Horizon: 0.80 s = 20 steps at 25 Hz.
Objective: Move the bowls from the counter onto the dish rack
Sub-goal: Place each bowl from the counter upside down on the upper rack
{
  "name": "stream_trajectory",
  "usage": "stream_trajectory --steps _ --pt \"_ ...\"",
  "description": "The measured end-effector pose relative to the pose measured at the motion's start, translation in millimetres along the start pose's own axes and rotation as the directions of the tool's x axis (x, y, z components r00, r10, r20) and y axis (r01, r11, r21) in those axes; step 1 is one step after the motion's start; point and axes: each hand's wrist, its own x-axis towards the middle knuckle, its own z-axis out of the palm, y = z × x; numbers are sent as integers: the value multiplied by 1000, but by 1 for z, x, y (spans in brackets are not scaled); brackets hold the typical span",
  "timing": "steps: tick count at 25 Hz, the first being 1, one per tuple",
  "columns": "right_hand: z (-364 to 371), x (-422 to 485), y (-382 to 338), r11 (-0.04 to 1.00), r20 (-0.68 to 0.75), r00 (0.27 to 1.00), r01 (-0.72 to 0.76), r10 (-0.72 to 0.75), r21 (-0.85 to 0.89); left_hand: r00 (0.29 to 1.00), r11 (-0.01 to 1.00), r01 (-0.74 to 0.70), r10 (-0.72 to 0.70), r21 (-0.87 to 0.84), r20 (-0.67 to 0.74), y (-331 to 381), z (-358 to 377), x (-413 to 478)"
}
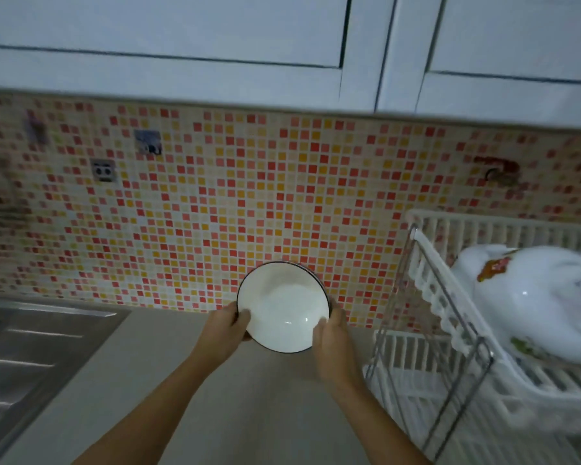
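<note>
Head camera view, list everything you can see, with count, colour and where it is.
bowl: at least one, white with dark rim, held above the counter; a second rim may show behind it
dish rack: one, white with metal frame, right
dishes on rack: count unclear, white with floral print, upper tier
counter: one, grey-beige, below
sink: one, steel, left
backsplash: one, red, orange and white mosaic
cabinets: white, above
socket: one, grey, on the tiles
left hand: grips the bowl's left edge
right hand: grips its right edge
</note>
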Motion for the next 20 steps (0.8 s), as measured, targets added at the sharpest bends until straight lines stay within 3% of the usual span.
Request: stream_trajectory --steps 3,8,13,16,20 --pt "-49 -9 -45 976 -132 978 178 -162 122 974 983 -179 182 36 -135 50 -35 -14" --pt "-142 -18 -92 919 -266 939 289 -217 268 901 926 -372 377 67 -216 132 -59 -43" --pt "-237 -32 -94 878 -324 869 444 -373 180 797 842 -537 527 54 -295 211 -46 -79" --pt "-294 -41 -62 839 -374 811 527 -450 133 774 794 -605 571 -52 -273 250 -15 -98" --pt "-367 -45 -1 788 -458 713 614 -531 42 699 695 -715 710 -77 -88 311 31 -124"
